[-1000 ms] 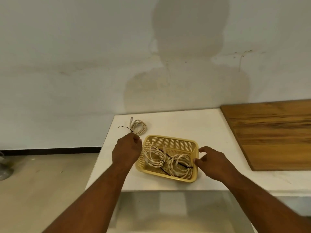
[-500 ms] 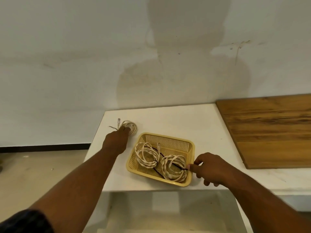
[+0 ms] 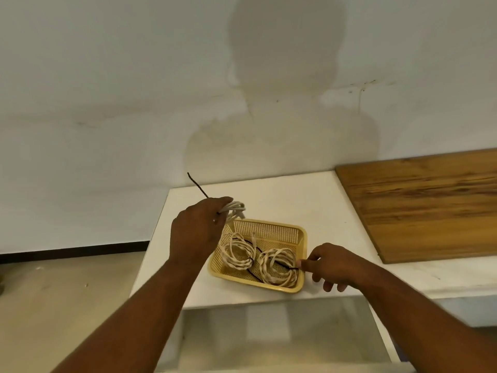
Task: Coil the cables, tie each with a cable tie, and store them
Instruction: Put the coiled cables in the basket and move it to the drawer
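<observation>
Gripping coiled cable (image 3: 234,208), left hand (image 3: 197,232) fingers curled round it, over far-left corner of yellow basket (image 3: 269,225) | right hand (image 3: 334,265) thumb+finger pinching black tie (image 3: 292,268) on a coil (image 3: 265,265) lying in the basket | white table (image 3: 285,195), wood board (image 3: 430,205) on right | stained wall (image 3: 107,103), beige floor (image 3: 59,297)

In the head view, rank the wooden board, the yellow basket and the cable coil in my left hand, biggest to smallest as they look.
1. wooden board, even cut off by the frame.
2. yellow basket.
3. cable coil, partly hidden by the left hand.
</observation>
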